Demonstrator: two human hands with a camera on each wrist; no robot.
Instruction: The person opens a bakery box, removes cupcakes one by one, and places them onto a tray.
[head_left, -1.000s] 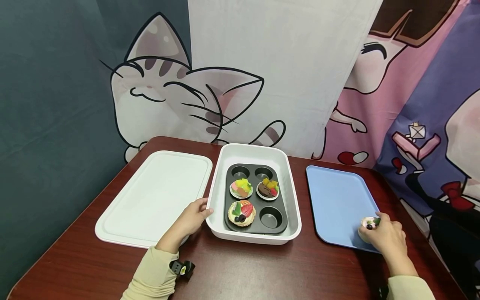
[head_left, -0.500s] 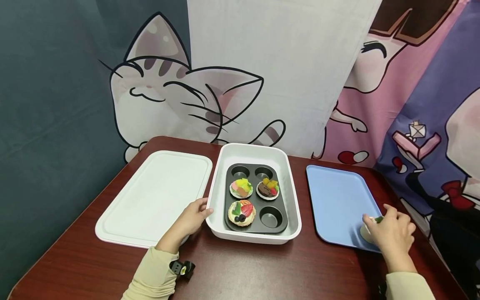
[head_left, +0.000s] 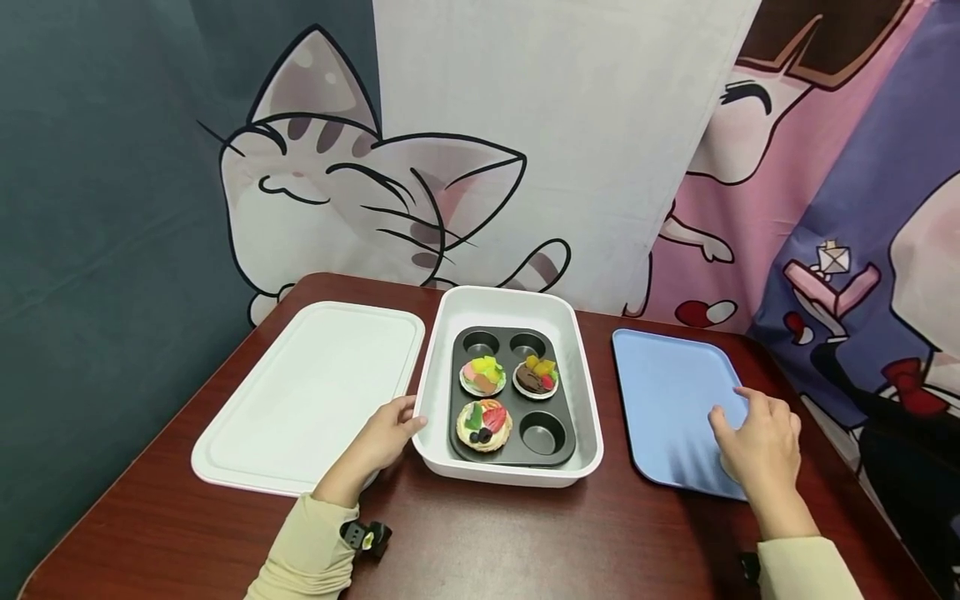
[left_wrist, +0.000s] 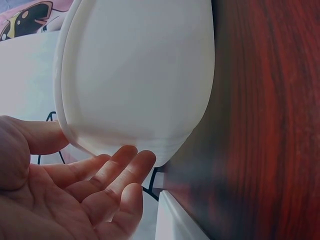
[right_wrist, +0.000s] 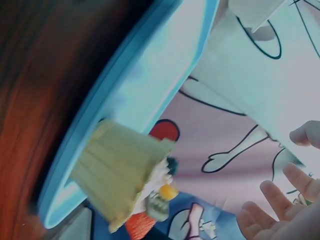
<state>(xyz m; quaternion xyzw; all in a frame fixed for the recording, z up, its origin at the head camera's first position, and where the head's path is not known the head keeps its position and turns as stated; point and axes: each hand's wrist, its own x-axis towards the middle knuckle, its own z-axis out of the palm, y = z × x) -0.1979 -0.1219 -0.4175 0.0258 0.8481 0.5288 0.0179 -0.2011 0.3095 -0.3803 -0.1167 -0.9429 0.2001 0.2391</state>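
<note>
White board (head_left: 307,400) is laid flat at far left, its near corner partly covered by the forearm. White bin (head_left: 495,307) is best kept steady by light contact only, as it could be shifted by a hard push. Its near left corner is touched by the left hand (head_left: 378,437): thumb set at the rim, fingers loosely extended along the outer wall, no firm grip seen. Inside the bin, a muffin pan (head_left: 517,454) is seated, with tarts held in both middle cups and the near left cup.

Step in hand is judged to be handling of the fourth tart (right_wrist: 120,172), which is stood upright on the blue tray (head_left: 671,400) at right, mostly hidden from above. Its fluted side should be pinched evenly, low and gently, with the raised topping left untouched; the tart should be kept level, as it could be tipped by a brushed fingertip. The right hand (head_left: 765,450) is held open above the tray, thumb and fingers spread, nothing grasped; in the wrist view a gap is shown between fingers and tart.
</note>
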